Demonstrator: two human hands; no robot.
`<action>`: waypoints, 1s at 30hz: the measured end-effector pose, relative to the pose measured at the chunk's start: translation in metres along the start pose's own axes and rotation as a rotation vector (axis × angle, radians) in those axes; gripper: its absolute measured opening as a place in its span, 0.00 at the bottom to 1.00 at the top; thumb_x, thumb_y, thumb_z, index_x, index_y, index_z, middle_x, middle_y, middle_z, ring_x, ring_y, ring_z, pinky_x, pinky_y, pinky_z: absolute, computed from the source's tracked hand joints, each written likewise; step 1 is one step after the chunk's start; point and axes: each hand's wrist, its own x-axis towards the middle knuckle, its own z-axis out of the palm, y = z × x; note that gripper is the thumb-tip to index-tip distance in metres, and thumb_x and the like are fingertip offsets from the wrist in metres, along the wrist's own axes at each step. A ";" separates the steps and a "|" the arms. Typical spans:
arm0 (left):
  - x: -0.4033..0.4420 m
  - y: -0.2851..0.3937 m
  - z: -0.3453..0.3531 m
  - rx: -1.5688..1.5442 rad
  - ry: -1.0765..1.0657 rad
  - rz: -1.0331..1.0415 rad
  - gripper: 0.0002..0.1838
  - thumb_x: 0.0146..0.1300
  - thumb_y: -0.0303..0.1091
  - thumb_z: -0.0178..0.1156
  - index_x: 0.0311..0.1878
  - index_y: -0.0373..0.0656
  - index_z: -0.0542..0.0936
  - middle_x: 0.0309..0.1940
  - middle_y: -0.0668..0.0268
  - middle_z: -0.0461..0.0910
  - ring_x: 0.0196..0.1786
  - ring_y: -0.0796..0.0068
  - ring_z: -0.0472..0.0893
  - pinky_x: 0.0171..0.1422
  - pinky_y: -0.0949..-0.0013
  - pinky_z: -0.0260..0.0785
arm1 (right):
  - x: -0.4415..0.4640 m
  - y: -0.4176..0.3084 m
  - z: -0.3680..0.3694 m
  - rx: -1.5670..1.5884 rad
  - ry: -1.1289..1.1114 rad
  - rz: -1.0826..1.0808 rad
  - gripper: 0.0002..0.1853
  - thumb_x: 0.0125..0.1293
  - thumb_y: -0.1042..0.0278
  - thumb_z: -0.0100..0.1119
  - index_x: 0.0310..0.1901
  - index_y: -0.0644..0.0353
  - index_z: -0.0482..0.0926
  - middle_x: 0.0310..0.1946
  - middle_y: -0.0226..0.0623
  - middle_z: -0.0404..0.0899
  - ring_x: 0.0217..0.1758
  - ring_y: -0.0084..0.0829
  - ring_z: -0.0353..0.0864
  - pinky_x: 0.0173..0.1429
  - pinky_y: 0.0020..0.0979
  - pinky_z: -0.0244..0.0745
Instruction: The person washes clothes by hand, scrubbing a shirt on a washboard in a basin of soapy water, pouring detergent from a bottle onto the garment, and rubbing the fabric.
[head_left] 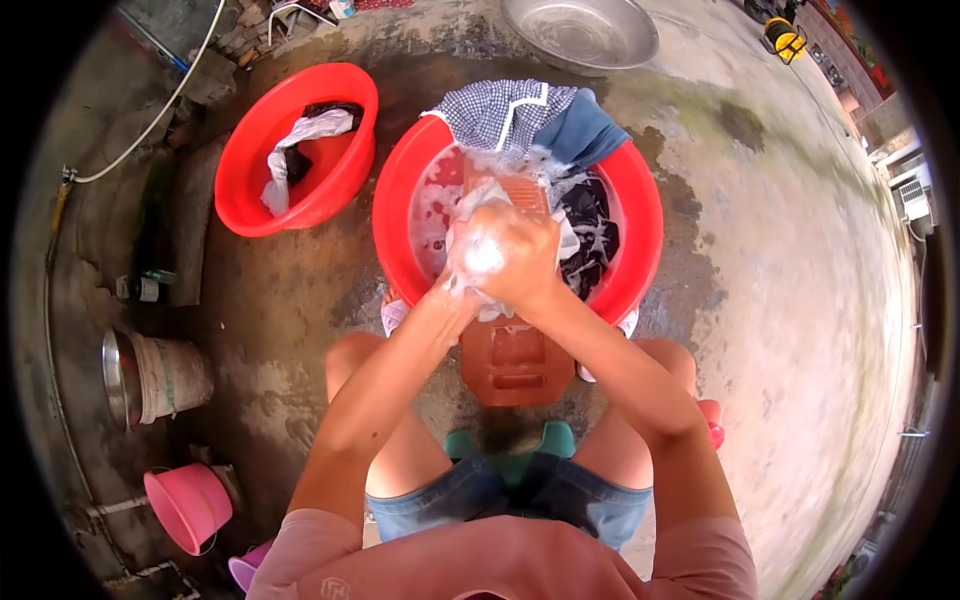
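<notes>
My right hand (527, 252) and my left hand (462, 283) are pressed together, closed around a wet, soapy white cloth (484, 194). Bright glare hides part of the fingers. Beneath them, a reddish-brown plastic washboard (517, 365) slants out of a large red basin (645, 225) toward my knees. Suds and dark wet clothes (592, 240) fill the basin's right side. Over its far rim hang a checked garment with white trim (490, 112) and a blue cloth (582, 130).
A second red basin (232, 185) at the left holds a white cloth and dark clothing. Beyond stands a wide metal basin (585, 35). A pink bucket (190, 508) and a pale bucket (175, 377) are at the left. Below me is a green stool (557, 440).
</notes>
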 end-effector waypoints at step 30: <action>0.013 0.047 -0.024 0.012 -0.450 -0.133 0.19 0.67 0.48 0.41 0.52 0.48 0.71 0.43 0.65 0.74 0.46 0.73 0.75 0.54 0.69 0.67 | 0.017 -0.002 0.011 0.200 -0.002 0.450 0.12 0.53 0.67 0.58 0.16 0.58 0.72 0.15 0.40 0.72 0.16 0.38 0.72 0.22 0.30 0.66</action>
